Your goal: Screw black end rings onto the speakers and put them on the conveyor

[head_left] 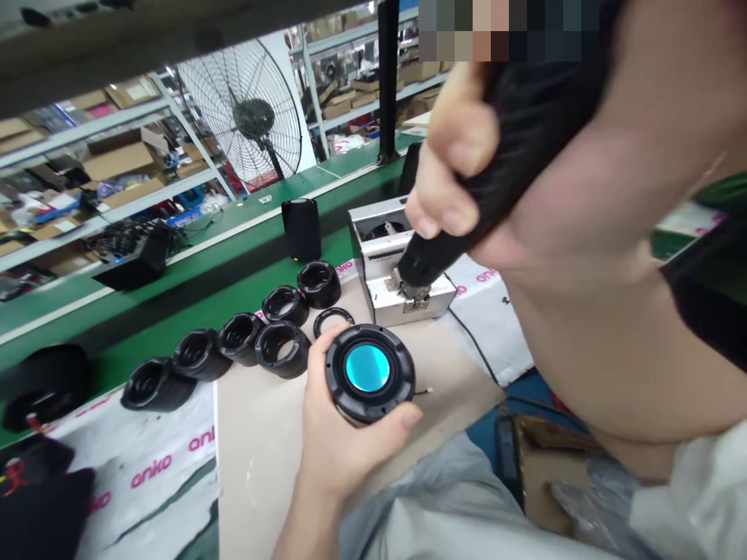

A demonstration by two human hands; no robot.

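My left hand [330, 435] grips a round black speaker unit [344, 389] with a shiny blue centre, its face turned up toward me. A short wire end shows just right of it. My right hand [458, 167] is wrapped round a black electric screwdriver [513, 155], which points down. Its tip is at the front of a metal screw feeder box [385, 309]; whether a screw sits on it I cannot see. Behind the speaker unit lies a thin black ring [318, 323]. Several black ring-shaped housings [284, 350] stand in rows to the left.
Beige board [257, 467] and printed white sheeting [145, 467] cover the near work surface. A black cylindrical speaker [302, 229] stands on the green conveyor [233, 264]. A dark box with cables [137, 260] is farther left. Beyond are a large fan [254, 117] and loaded shelves.
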